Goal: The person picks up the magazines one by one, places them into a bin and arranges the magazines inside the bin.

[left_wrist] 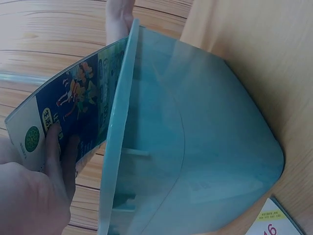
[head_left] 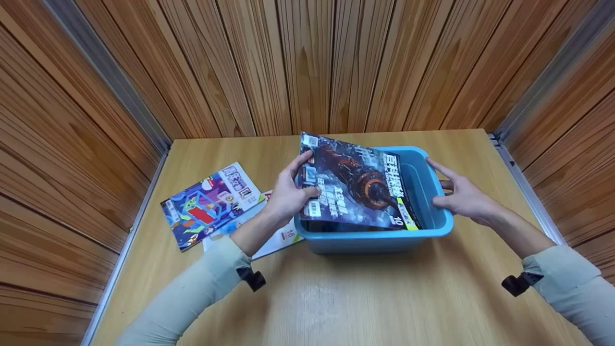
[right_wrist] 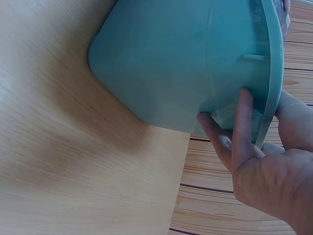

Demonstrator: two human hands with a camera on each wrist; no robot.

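1. Two hands work at a blue bin (head_left: pixel 375 238) on a wooden table (head_left: pixel 365 298).
2. The left hand (head_left: pixel 287 192) grips a dark magazine (head_left: pixel 355 182) by its left edge, thumb on the cover and fingers (left_wrist: pixel 54 147) curled under the back, as the left wrist view shows.
3. The magazine lies tilted across the bin's left half: its near edge dips inside the rim, while its far edge sticks up past the far wall. It is not yet flat inside.
4. The right hand (head_left: pixel 463 194) rests on the bin's right wall with straight fingers (right_wrist: pixel 242 125) laid against the outside and the thumb over the rim; it pinches nothing tightly and seems to steady the bin.
5. Judging by this, the magazine is about halfway in; lowering and letting go are left.
6. Two more magazines wait on the table left of the bin: a purple one (head_left: pixel 206 204) lying on a white one (head_left: pixel 278 240), whose corner reaches the bin's near-left corner.
7. I cannot tell what lies under the dark magazine in the bin.
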